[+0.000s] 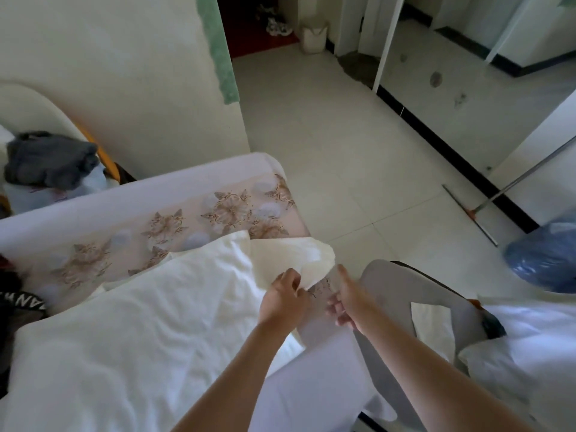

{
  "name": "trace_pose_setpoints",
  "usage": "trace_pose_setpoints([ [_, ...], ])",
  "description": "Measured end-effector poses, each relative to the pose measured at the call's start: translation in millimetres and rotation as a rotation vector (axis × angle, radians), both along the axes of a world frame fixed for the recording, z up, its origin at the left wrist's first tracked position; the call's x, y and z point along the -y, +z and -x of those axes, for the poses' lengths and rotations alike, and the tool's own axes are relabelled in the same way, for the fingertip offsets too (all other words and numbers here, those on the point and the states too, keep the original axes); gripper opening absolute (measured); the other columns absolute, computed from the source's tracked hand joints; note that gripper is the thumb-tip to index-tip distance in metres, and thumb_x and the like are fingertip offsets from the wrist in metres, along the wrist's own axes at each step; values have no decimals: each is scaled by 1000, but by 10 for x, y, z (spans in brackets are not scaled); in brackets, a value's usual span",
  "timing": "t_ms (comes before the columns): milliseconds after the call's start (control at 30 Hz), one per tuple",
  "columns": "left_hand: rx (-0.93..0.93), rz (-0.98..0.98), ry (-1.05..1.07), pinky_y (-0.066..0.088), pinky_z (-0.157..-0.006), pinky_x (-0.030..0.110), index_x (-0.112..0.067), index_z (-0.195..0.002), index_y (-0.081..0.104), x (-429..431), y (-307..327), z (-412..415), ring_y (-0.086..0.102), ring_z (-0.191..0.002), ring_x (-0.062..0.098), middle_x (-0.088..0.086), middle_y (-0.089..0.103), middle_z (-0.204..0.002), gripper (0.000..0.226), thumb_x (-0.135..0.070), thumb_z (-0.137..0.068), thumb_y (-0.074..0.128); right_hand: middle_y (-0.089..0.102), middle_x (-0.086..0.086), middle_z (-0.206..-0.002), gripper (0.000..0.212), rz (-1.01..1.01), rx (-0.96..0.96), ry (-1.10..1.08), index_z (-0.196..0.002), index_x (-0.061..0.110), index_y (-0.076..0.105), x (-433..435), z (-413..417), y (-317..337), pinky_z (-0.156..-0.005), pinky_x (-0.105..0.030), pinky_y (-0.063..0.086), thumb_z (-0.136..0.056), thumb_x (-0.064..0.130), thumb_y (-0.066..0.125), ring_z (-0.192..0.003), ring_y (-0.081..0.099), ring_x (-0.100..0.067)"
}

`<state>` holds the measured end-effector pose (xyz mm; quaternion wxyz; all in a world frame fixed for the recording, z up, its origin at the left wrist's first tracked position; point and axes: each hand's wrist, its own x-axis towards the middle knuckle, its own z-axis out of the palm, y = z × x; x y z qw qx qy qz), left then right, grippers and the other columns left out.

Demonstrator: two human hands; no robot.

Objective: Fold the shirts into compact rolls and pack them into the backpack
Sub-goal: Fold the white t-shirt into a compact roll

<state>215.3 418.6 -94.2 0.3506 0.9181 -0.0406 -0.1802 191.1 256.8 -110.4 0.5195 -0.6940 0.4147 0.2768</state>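
**Head view, corner of the bed.** A cream-white shirt point(149, 322) lies spread and wrinkled across the bed point(93, 210). Its far edge is lifted and turned back near the corner that faces the floor. The left hand point(282, 299) pinches that turned edge between the thumb and curled fingers. The right hand point(344, 299) sits just beside it without touching it. Its thumb is raised and its fingers curl toward a strip of printed fabric between the two hands (whether it actually grips the cloth cannot be told). A floral cover point(193, 216) shows beyond the shirt, along the bed's far side. A grey folded garment point(50, 160) rests at upper left. A dark item with white lettering point(21, 307) lies at the left margin. On the tiled floor point(343, 151) are a blue plastic bag point(542, 257) and a long-handled squeegee point(470, 213).
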Motion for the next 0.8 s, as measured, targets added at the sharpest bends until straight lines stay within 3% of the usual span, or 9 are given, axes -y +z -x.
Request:
trace_pose_setpoints([
  [33,-39,36,-35,42,-61,30,-24,-79,45,-69,31,5,52,-75,19,-7,54,-81,10,-20,-83,55,73,-10,-84,82,-177,-45,-98,-102,2,67,-46,-42,58,-39,-19,36,-93,75,31,-48,60,-23],
  [100,-198,80,-163,51,-68,29,-28,-83,56,-213,103,21,59,-80,10,-11,63,-86,4,-28,-80,59,70,-10,-80,68,-273,-15,-94,-102,4,67,-151,-174,72,-47,-21,39,-92,68,45,-52,62,-24],
  [233,-306,68,-186,57,-73,25,-41,-92,67,-386,152,-76,64,-86,0,-18,68,-95,14,-33,-86,57,67,-9,-85,26,-56,121,-64,-107,8,67,-288,-417,152,-57,-27,46,-91,27,57,-71,62,-26],
  [333,-142,128,58,51,-76,26,-38,-107,62,-377,279,-329,64,-95,10,-14,67,-108,17,-37,-92,54,67,-4,-109,40,88,306,133,-126,16,62,-366,-471,236,-77,-32,50,-90,8,47,-92,61,-24],
  [467,-174,281,284,54,-86,38,-34,-124,48,-470,483,-657,63,-99,16,-8,65,-111,69,-73,-69,61,60,9,-133,56,147,567,609,-144,36,49,-657,-415,517,-87,-24,46,-92,15,48,-110,62,-14],
  [567,-141,194,461,52,-76,32,-31,-120,49,-824,432,-736,64,-91,19,-4,67,-101,45,-38,-81,70,61,20,-121,45,-67,516,849,-140,48,46,-924,-374,631,-71,-15,42,-96,42,52,-79,65,2],
  [633,-119,124,599,54,-80,36,-23,-121,53,-1153,249,-703,64,-92,26,7,68,-104,34,-26,-88,63,63,15,-118,39,-83,531,780,-137,43,53,-1033,-373,565,-64,-12,43,-98,42,51,-70,62,2],
  [700,-163,135,704,57,-84,43,-17,-128,49,-1426,8,-641,66,-92,31,13,68,-104,39,-31,-92,58,64,8,-123,35,110,576,731,-133,35,59,-1070,-387,453,-69,-11,43,-100,31,48,-86,62,-3],
  [800,-336,269,761,57,-77,41,-19,-139,36,-1590,-187,-495,67,-83,28,11,67,-100,57,-40,-92,62,59,6,-134,39,435,604,934,-132,32,61,-1086,-333,146,-92,-22,42,-98,19,47,-121,55,-15],
])
